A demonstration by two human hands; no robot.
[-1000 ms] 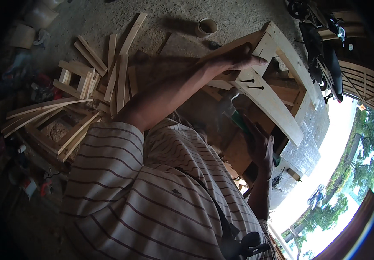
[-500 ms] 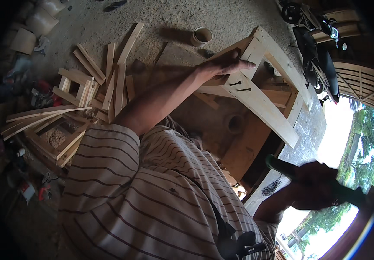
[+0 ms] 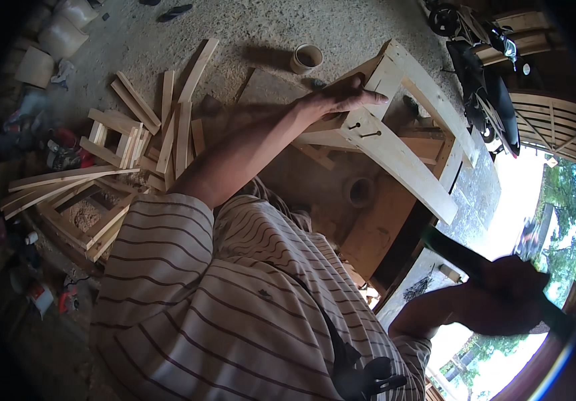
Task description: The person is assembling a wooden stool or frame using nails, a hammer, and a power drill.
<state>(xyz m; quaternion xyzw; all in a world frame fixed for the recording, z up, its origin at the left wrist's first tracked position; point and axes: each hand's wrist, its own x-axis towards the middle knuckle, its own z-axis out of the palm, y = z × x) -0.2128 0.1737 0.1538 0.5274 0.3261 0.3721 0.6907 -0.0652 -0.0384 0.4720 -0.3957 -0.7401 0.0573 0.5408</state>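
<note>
A pale wooden frame (image 3: 405,167) of joined bars stands tilted at upper right. My left hand (image 3: 351,97) is closed around its upper corner, fingers and thumb lying over the wood. Just below that hand, two nails (image 3: 370,134) stick out of the bar, partly sunk. At lower right, my right hand (image 3: 512,294) grips a long green-handled tool, seemingly a hammer (image 3: 458,252), held away from the frame. Its far end is lost in shadow near the picture's rim, so its head cannot be made out.
Cut wooden bars (image 3: 184,134) and small wooden frames (image 3: 94,214) lie piled at left. A bucket (image 3: 306,59) stands on the rough floor beyond. A motorcycle (image 3: 485,93) is parked at upper right, near a slatted wooden panel (image 3: 552,123). A grey metal-like sheet (image 3: 478,194) lies beside the frame.
My right hand has moved a little to the right with the hammer, whose handle now slants more steeply. My left hand keeps its hold on the frame. A blurred shape has appeared outside.
</note>
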